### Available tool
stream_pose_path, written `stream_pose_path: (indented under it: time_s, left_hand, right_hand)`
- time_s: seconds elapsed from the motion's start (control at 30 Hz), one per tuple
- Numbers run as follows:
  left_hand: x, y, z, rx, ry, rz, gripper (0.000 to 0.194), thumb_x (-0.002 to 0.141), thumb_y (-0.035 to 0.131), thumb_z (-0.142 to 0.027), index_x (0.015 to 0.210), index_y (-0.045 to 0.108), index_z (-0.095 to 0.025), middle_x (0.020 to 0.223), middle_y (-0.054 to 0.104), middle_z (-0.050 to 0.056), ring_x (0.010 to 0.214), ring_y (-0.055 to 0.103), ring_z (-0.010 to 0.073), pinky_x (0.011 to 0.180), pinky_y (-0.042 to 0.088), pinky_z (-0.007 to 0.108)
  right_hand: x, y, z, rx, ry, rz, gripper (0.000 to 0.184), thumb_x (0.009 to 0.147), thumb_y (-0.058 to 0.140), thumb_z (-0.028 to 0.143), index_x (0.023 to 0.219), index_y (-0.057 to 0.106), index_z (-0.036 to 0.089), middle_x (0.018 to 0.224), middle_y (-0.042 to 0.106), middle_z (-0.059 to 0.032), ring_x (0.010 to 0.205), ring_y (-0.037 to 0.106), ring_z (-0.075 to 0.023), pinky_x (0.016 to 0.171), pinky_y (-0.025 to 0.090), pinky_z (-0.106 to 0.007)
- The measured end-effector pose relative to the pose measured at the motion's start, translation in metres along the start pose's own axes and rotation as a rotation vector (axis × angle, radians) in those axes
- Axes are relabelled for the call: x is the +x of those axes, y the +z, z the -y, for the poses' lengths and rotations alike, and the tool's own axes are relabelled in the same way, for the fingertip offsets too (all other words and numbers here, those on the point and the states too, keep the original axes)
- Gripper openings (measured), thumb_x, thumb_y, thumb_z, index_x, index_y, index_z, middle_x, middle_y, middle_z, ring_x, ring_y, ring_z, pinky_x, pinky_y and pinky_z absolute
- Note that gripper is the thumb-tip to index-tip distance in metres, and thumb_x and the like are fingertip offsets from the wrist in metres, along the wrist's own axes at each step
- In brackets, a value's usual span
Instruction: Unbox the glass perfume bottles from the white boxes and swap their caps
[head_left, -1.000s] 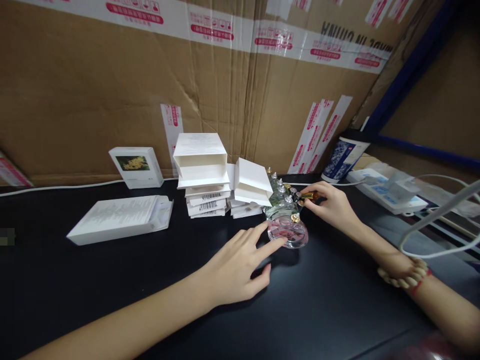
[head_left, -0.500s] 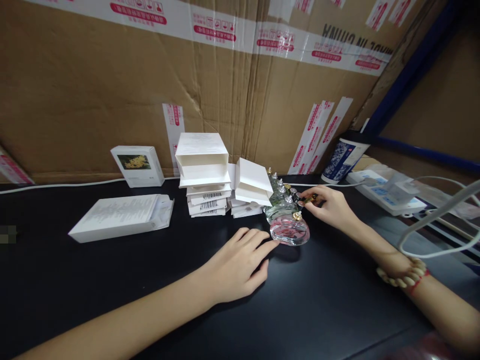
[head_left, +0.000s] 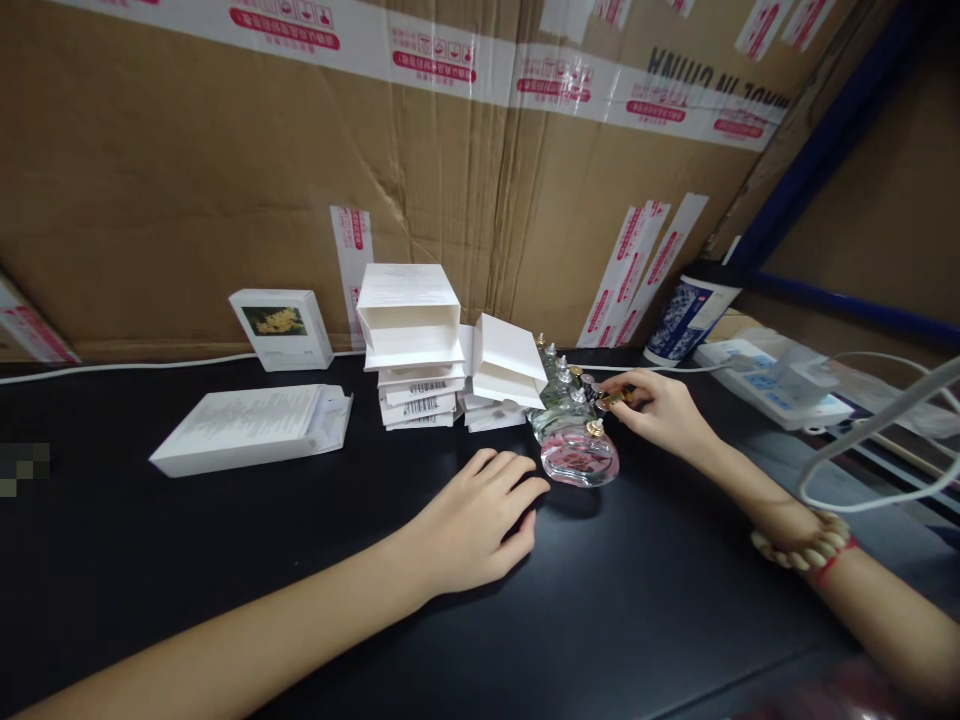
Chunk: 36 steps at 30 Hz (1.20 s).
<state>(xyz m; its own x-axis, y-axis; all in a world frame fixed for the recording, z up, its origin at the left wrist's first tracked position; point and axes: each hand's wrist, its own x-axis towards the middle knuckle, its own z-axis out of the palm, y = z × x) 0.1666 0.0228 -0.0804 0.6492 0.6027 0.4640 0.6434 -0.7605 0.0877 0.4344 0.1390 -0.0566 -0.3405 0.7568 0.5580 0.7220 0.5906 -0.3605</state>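
Note:
My left hand (head_left: pixel 475 517) rests on the black tabletop (head_left: pixel 225 560), fingers loosely stretched, its fingertips just left of a clear glass perfume bottle with pink liquid (head_left: pixel 580 460); it holds nothing. My right hand (head_left: pixel 660 412) pinches a small gold cap (head_left: pixel 613 398) beside a cluster of several small glass bottles (head_left: pixel 561 395) behind the pink one. A bead bracelet (head_left: pixel 802 545) circles my right wrist.
A stack of white boxes (head_left: pixel 411 345) and a tilted white box (head_left: pixel 507 372) stand left of the bottles. A flat white carton (head_left: pixel 251 428) and a flower-printed box (head_left: pixel 281 328) lie further left. Cardboard wall (head_left: pixel 225 180) behind; blue-white cup (head_left: pixel 686 315), white cables (head_left: pixel 877 440) at right.
My left hand has pulled back from the pink bottle, its fingers drawn in slightly. My right hand stays at the small bottles with the gold cap.

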Motion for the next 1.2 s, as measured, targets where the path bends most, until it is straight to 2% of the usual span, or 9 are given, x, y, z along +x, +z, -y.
stream_pose_path:
  time_s: [0.27, 0.5, 0.57, 0.73, 0.87, 0.93, 1.0, 1.1, 1.2]
  left_hand:
    - [0.001, 0.000, -0.001, 0.008, 0.003, 0.011, 0.031, 0.088, 0.033, -0.024, 0.108, 0.055, -0.019, 0.111, 0.048, -0.002, 0.106, 0.040, 0.0067, 0.088, 0.024, 0.024]
    - [0.001, 0.000, 0.000, 0.068, 0.044, -0.028, 0.029, 0.088, 0.034, -0.025, 0.105, 0.057, -0.018, 0.110, 0.048, -0.001, 0.106, 0.041, 0.0073, 0.087, 0.025, 0.024]
    - [0.001, -0.001, -0.001, 0.102, 0.061, -0.040, 0.030, 0.088, 0.034, -0.025, 0.105, 0.057, -0.018, 0.110, 0.048, 0.000, 0.106, 0.041, 0.0077, 0.088, 0.026, 0.024]
    - [0.002, -0.003, -0.002, 0.210, 0.089, -0.095, 0.033, 0.086, 0.036, -0.025, 0.112, 0.056, -0.019, 0.115, 0.046, 0.001, 0.106, 0.042, 0.0085, 0.089, 0.031, 0.023]
    - [0.002, -0.004, -0.004, 0.325, 0.059, -0.144, 0.042, 0.086, 0.036, -0.029, 0.125, 0.050, -0.023, 0.129, 0.038, 0.004, 0.112, 0.041, 0.0114, 0.091, 0.035, 0.024]
    - [0.001, -0.005, -0.005, 0.367, 0.039, -0.144, 0.046, 0.086, 0.035, -0.030, 0.130, 0.046, -0.025, 0.134, 0.032, 0.006, 0.111, 0.042, 0.0116, 0.090, 0.037, 0.023]
    - [0.001, -0.005, -0.005, 0.388, 0.039, -0.141, 0.048, 0.086, 0.035, -0.031, 0.132, 0.045, -0.025, 0.136, 0.030, 0.007, 0.108, 0.044, 0.0105, 0.088, 0.039, 0.022]
    - [0.001, -0.004, -0.004, 0.388, 0.057, -0.150, 0.047, 0.086, 0.035, -0.031, 0.131, 0.046, -0.024, 0.137, 0.030, 0.006, 0.106, 0.046, 0.0094, 0.089, 0.039, 0.022]
    - [0.001, -0.003, -0.004, 0.379, 0.068, -0.158, 0.047, 0.086, 0.035, -0.031, 0.130, 0.046, -0.023, 0.136, 0.032, 0.005, 0.108, 0.045, 0.0086, 0.090, 0.039, 0.021]
  right_hand:
    - [0.000, -0.001, 0.003, -0.010, 0.047, 0.043, 0.022, 0.070, 0.058, 0.022, 0.088, 0.067, 0.015, 0.087, 0.062, -0.0035, 0.051, 0.054, -0.0073, 0.052, 0.042, -0.021]
    - [0.002, -0.009, 0.007, -0.065, 0.138, -0.144, 0.027, 0.077, 0.051, 0.030, 0.091, 0.068, 0.015, 0.097, 0.062, -0.0062, 0.046, 0.052, -0.0065, 0.054, 0.043, -0.025]
    - [0.002, -0.010, 0.006, -0.046, 0.216, -0.111, 0.032, 0.081, 0.048, 0.034, 0.098, 0.068, 0.016, 0.100, 0.063, -0.0070, 0.047, 0.054, -0.0078, 0.056, 0.044, -0.026]
    - [0.002, -0.005, 0.003, 0.049, 0.332, 0.054, 0.039, 0.084, 0.048, 0.041, 0.102, 0.066, 0.012, 0.076, 0.064, -0.0066, 0.049, 0.056, -0.0123, 0.052, 0.044, -0.027]
    - [0.002, -0.006, 0.010, 0.018, 0.083, -0.111, 0.030, 0.083, 0.053, 0.035, 0.098, 0.067, 0.013, 0.094, 0.061, -0.0080, 0.052, 0.051, -0.0072, 0.053, 0.043, -0.023]
    - [0.000, -0.009, 0.017, 0.019, -0.074, -0.174, 0.024, 0.084, 0.053, 0.031, 0.097, 0.066, 0.014, 0.090, 0.058, -0.0065, 0.050, 0.043, -0.0052, 0.049, 0.038, -0.022]
    - [-0.004, -0.013, 0.026, 0.103, -0.202, -0.149, 0.017, 0.086, 0.051, 0.025, 0.091, 0.063, 0.014, 0.084, 0.056, -0.0053, 0.049, 0.037, -0.0050, 0.045, 0.032, -0.022]
    - [-0.010, -0.014, 0.037, 0.252, -0.351, -0.067, 0.010, 0.084, 0.053, 0.022, 0.079, 0.056, 0.014, 0.076, 0.052, -0.0040, 0.053, 0.039, -0.0063, 0.045, 0.031, -0.020]
    - [-0.015, -0.012, 0.045, 0.306, -0.433, 0.039, 0.019, 0.074, 0.066, 0.025, 0.075, 0.051, 0.014, 0.070, 0.048, -0.0017, 0.049, 0.033, -0.0048, 0.041, 0.027, -0.019]
